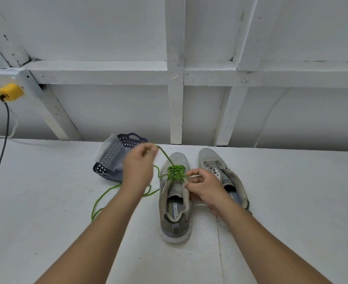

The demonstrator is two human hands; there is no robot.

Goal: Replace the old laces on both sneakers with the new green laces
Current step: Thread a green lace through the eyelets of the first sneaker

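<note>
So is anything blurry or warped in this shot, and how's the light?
Head view: the left hand pinching the lace is motion-blurred; the right hand and both sneakers are sharper. Wide-angle distortion bows the wall beams and table edge. Light is soft and even, no glare.

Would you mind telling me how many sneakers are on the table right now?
2. The left sneaker, partly laced with the green lace, sits between the hands. The right sneaker, unlaced, lies beside it, partly behind the right hand. None seem hidden.
</note>
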